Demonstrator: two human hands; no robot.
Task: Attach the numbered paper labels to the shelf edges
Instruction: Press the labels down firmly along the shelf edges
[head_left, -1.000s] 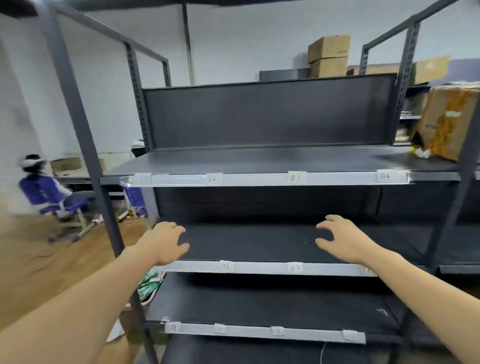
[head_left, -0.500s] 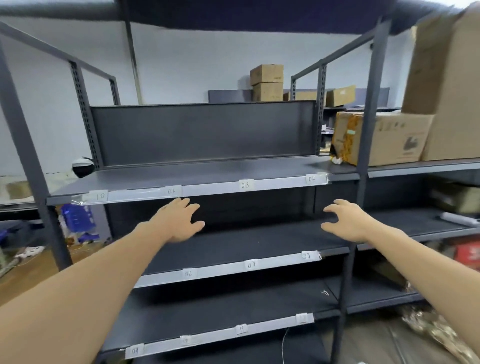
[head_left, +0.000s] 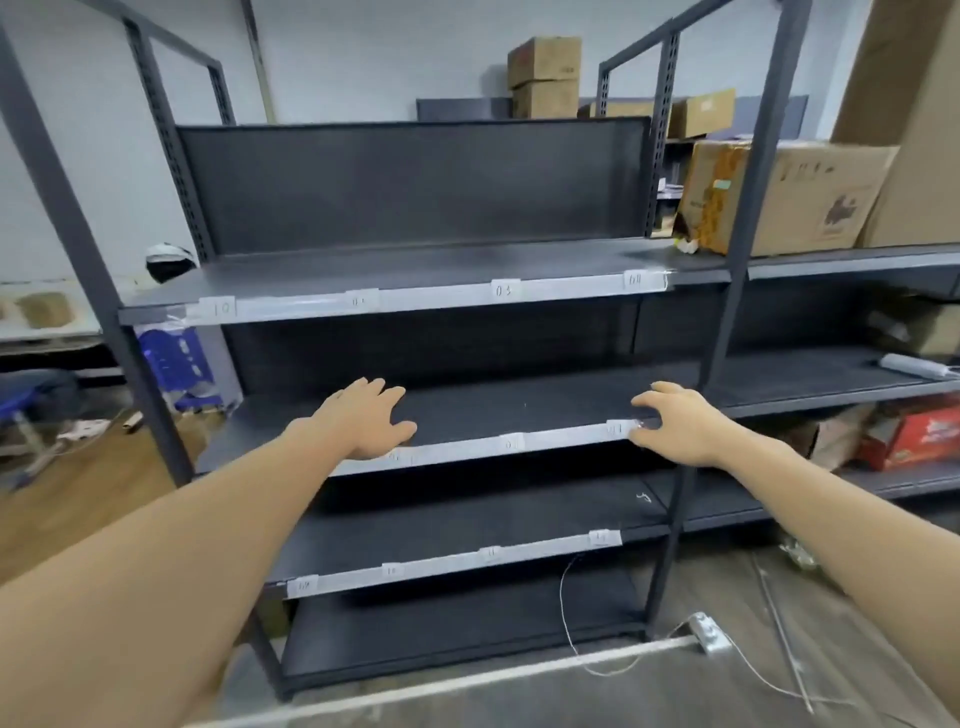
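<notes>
the left hand is hovering spread and empty over the middle shelf edge, while the right hand is pinching the strip beside a numbered label at that edge's right end.

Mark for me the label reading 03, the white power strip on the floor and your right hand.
label 03 (head_left: 505, 290), head view, middle of the paper.
white power strip (head_left: 710, 632), head view, middle of its casing.
right hand (head_left: 680, 423), head view, back of the hand.

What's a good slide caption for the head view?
Both hands, left and right, reach the labelled middle shelf edge.
</notes>
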